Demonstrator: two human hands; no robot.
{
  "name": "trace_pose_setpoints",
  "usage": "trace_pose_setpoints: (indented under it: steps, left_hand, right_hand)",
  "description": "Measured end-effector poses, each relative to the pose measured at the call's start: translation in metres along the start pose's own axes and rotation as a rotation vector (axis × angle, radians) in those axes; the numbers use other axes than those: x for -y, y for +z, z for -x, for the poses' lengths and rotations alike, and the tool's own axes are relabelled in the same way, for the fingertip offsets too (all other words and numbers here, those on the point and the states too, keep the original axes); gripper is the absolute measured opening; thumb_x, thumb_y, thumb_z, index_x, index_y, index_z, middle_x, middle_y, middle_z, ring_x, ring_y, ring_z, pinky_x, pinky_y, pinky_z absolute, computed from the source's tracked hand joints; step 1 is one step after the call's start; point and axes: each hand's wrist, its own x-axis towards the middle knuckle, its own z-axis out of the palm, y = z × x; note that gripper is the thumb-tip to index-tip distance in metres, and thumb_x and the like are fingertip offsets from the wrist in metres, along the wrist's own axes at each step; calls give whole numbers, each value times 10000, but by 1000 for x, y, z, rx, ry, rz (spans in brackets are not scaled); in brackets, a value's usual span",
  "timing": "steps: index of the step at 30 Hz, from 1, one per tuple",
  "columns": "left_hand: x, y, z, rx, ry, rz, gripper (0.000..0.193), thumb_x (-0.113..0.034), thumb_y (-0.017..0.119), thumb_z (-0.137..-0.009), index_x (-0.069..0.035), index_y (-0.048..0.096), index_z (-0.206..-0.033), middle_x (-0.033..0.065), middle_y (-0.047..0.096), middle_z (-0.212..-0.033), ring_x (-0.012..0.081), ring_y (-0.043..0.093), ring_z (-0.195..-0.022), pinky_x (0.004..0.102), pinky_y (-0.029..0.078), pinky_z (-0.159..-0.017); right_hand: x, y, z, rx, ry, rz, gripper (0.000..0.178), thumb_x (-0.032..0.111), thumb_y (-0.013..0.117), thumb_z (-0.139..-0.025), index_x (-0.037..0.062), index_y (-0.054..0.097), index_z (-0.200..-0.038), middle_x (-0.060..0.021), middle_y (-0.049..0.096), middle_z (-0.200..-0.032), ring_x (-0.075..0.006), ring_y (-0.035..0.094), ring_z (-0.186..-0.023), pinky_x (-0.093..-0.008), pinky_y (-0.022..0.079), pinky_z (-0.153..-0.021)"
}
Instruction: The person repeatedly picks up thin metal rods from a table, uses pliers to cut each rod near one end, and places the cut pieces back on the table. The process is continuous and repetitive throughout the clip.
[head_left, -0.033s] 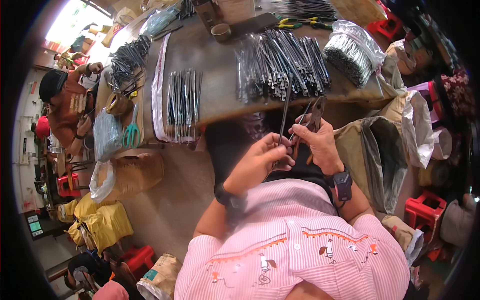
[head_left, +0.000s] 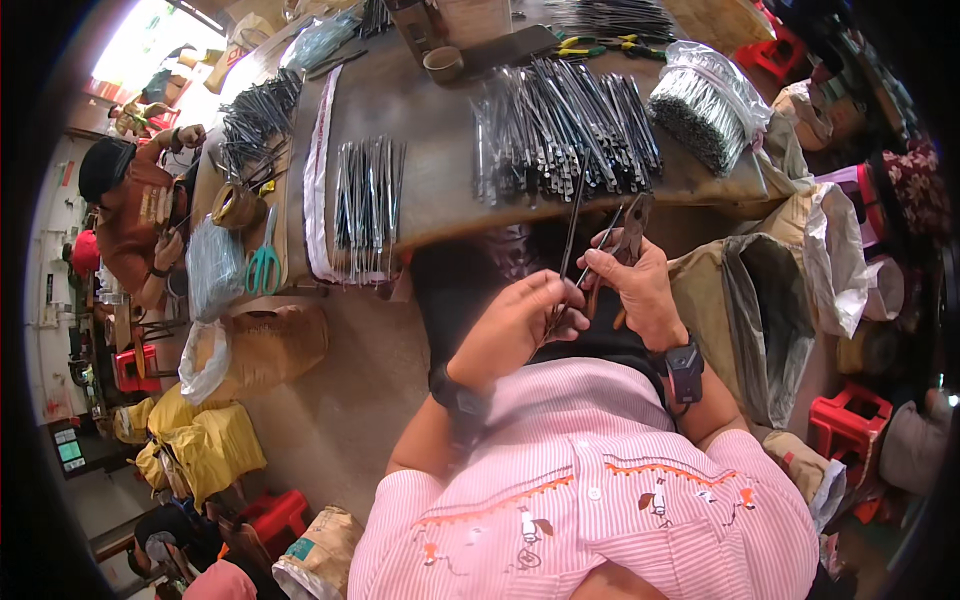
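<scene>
In front of my lap, just off the table's near edge, both hands work close together. My left hand (head_left: 527, 318) is closed round thin dark metal strips (head_left: 573, 228), which point up toward the table. My right hand (head_left: 643, 292) grips a pair of pliers (head_left: 632, 230), jaws upward, with orange handles below the palm. A short thin strip (head_left: 602, 243) passes by my right thumb toward the left fingers; which hand bears it I cannot tell. On the table beyond lies a large pile of similar metal strips (head_left: 575, 125).
A smaller row of strips (head_left: 370, 205) lies left on the table (head_left: 430, 130), near teal scissors (head_left: 264, 262). A plastic-wrapped bundle (head_left: 710, 105) sits at the right, above open sacks (head_left: 770, 310). Yellow-handled pliers (head_left: 580, 46) lie farther back. A co-worker (head_left: 135, 215) sits at left.
The fingers of my left hand have shifted slightly around the strips, whose upper ends tilt a little. My right hand and the pliers stay in nearly the same place.
</scene>
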Motion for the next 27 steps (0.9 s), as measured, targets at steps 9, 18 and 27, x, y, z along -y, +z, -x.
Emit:
trace_pose_setpoints:
  steps: [9,18,27]
  left_hand:
    - [24,-14,-24,-107,-89,144,89,-119,640,-892,-77,563,-909,18,588,-797,83,531,-594,186,356,-466]
    - [20,-19,-19,-217,112,-160,189,-47,683,-839,-46,647,-1024,-3,634,-814,25,501,-555,150,356,-447]
    - [20,3,-17,-287,370,-606,184,4,604,-874,-16,676,-1042,-6,585,-762,30,469,-528,180,369,-460]
  right_hand:
    - [3,-2,4,-3,-30,103,182,68,685,-846,1,599,-991,-79,651,-793,-103,608,-621,-235,500,-521]
    - [-11,-52,3,-108,385,-822,328,245,475,-902,-48,603,-973,-295,590,-1128,-382,637,-954,-396,553,-830]
    - [-17,-58,37,298,353,-124,577,23,538,-686,4,431,-1252,-174,559,-1020,-258,612,-858,-319,548,-690]
